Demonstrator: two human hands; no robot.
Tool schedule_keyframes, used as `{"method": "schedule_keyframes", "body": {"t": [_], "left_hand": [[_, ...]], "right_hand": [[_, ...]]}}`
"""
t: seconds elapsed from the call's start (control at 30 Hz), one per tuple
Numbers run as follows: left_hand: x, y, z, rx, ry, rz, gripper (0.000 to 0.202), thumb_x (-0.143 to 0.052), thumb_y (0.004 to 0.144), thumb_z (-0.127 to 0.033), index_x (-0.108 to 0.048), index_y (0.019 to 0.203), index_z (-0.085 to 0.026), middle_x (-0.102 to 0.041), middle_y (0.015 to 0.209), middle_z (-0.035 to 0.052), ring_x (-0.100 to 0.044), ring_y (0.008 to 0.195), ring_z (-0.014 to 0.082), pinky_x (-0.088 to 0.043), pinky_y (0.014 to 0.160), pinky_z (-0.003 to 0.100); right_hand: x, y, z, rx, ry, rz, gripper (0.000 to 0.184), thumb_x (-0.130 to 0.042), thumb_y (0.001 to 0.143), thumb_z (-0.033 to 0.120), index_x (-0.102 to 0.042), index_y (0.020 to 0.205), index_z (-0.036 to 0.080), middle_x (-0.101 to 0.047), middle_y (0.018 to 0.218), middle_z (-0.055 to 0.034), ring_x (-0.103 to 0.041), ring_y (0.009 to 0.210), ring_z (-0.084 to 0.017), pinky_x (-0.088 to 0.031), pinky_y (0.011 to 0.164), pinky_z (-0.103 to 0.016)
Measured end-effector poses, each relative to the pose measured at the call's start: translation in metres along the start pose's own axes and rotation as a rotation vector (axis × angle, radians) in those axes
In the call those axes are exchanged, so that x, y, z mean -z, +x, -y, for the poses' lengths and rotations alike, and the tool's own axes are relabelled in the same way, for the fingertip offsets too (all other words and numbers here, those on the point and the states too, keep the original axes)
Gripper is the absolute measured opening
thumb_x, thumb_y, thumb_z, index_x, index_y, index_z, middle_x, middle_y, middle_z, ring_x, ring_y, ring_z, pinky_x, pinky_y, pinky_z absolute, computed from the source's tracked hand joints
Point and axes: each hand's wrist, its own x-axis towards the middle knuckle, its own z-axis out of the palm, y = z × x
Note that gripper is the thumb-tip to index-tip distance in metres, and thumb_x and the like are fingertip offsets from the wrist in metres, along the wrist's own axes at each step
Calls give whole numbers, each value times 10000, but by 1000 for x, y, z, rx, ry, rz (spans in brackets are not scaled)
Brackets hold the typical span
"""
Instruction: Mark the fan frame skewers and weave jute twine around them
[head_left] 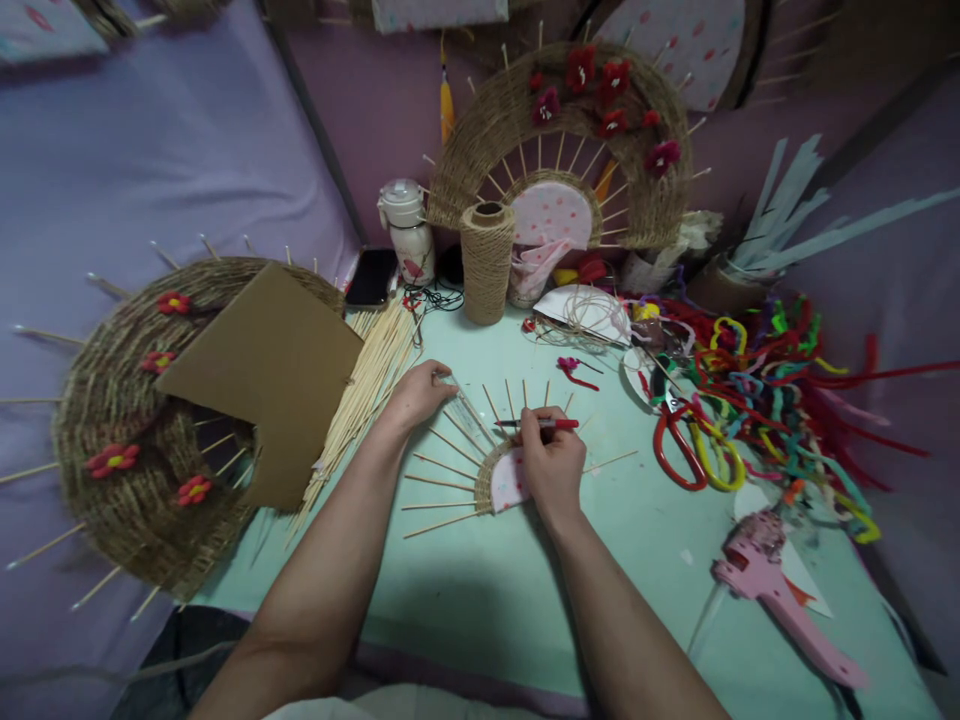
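Observation:
My left hand (421, 392) pinches the far end of a clear ruler (469, 416), which slants down toward a small half-round fan (508, 482). This fan has a white, pink-spotted centre, a twine-woven rim and thin wooden sticks radiating from it. Between the fingers of my right hand (555, 465) is a red pen (561, 424), lying nearly level above the woven rim. That hand covers the right part of the fan. Whether the pen tip touches a stick or the ruler I cannot tell.
Left are a large woven fan (112, 400), cardboard (281, 350) and a bundle of sticks (367, 385). Behind stand a twine cone (486, 265), a bottle (409, 235) and a flowered fan (465, 150). Right lie scissors (679, 450), colourful pipe cleaners (780, 390) and a pink glue gun (784, 600).

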Motion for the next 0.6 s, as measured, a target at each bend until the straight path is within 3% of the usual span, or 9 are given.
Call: {"method": "schedule_keyframes", "body": {"t": [0.6], "left_hand": [[7, -4, 0, 56, 66, 24, 331, -678, 694, -327, -640, 993, -189, -646, 741, 31, -588, 733, 201, -389, 625, 285]], "right_hand": [[-3, 0, -2, 47, -28, 45, 327, -528, 869, 440, -560, 656, 195, -567, 578, 29, -534, 541, -136, -408, 604, -255]]}}
